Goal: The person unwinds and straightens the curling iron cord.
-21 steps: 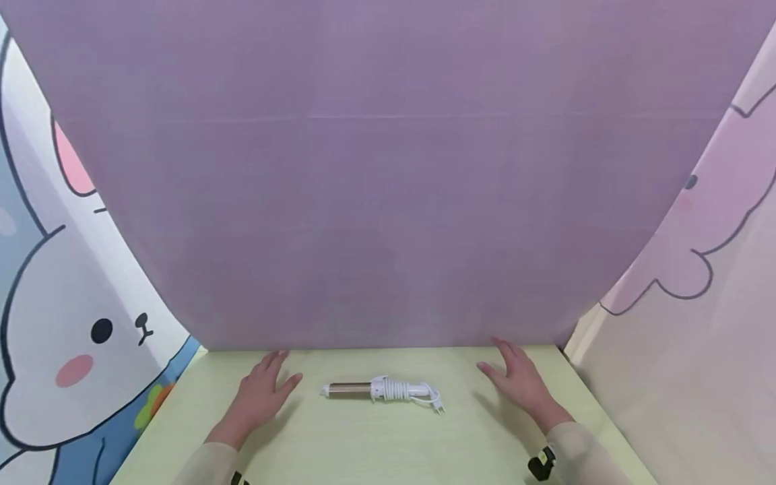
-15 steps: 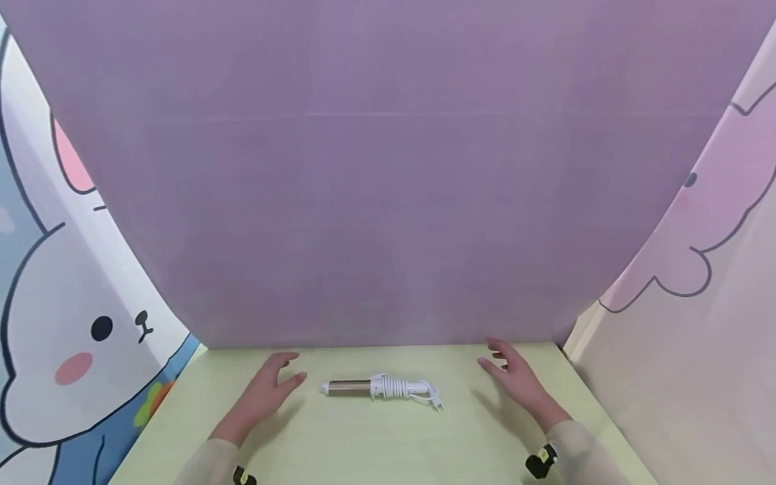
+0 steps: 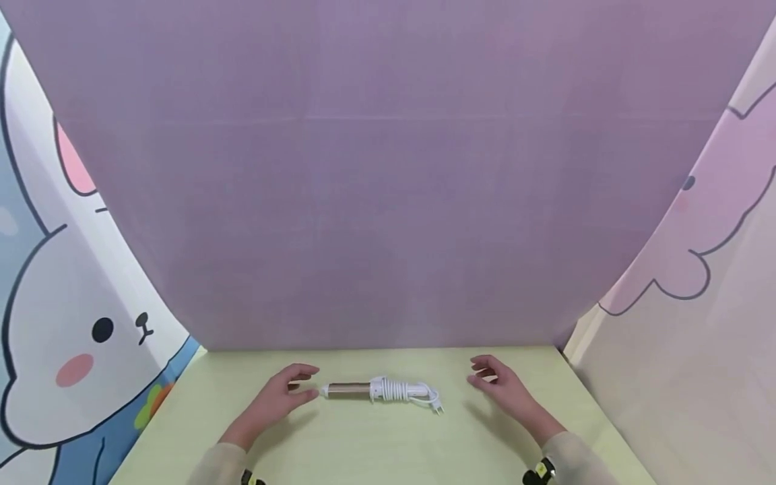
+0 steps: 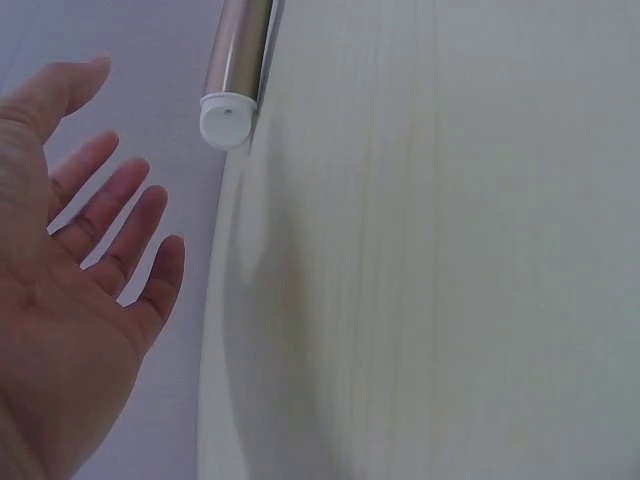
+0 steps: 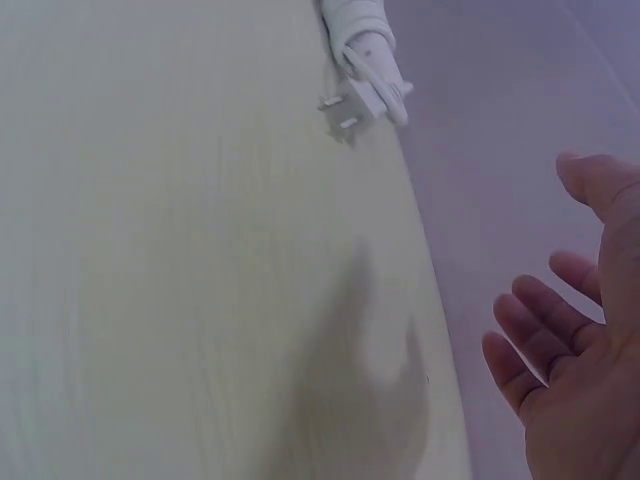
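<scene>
On the far left stands a wall (image 3: 36,377) with a drawing of a big white rabbit, which has a dark eye and a pink cheek. Next comes the left sleeve (image 3: 218,465), of a light colour, with a small black and yellow device (image 3: 252,479) at the wrist. The left hand (image 3: 273,403) is above the table (image 3: 364,451), its fingers loosely bent and the thumb well apart from them, so the grip is wide. The wrist view shows a gap between this hand and the curling iron (image 3: 360,390), whose white tip is near. The iron lies crosswise on the table, between the two hands, its brownish barrel toward the left. Around its white handle a white cord (image 3: 397,391) is wound, and the plug (image 3: 438,406) lies at the right end. Behind the table rises a purple cloth (image 3: 388,175). Farther right, the right hand (image 3: 508,392) is also with a wide grip, apart from the plug, fingers softly bent. Then come the right sleeve (image 3: 572,457) and a pale wall (image 3: 697,377) with a pink drawing.
</scene>
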`<state>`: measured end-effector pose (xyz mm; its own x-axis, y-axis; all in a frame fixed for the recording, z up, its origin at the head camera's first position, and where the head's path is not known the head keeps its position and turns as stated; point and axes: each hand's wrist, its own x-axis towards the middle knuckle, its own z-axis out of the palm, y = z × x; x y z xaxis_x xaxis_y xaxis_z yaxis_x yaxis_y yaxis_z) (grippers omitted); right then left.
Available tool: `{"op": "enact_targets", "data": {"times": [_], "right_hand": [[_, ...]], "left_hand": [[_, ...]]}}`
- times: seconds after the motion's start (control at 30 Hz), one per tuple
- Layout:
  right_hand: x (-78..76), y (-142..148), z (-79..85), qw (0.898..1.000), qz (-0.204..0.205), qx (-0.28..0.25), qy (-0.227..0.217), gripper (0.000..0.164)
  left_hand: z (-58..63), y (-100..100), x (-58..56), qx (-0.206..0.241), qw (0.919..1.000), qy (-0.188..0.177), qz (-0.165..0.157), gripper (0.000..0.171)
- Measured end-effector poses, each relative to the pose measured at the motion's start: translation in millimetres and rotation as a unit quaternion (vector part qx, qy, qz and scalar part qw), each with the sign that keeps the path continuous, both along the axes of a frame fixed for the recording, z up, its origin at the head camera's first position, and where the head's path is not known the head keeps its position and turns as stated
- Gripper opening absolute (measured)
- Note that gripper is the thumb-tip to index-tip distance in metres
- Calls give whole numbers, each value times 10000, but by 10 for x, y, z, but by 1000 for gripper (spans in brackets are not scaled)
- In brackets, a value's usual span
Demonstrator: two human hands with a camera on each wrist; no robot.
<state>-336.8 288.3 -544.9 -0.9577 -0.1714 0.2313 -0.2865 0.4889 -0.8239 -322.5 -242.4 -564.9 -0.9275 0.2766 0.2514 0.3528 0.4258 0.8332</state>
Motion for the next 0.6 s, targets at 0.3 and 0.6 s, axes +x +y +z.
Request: {"op": "enact_targets", "data": {"times": [0.3,0.6], "right_hand": [[47,-140,-126,9994,312,-76,118,39],[99,-329,-340,9946,932,-278,349,40]], "left_hand": [[-57,121,-50,-58,9996,37,-280,38],[-100,231,-158,-278,9989,-169,-328,43]]}}
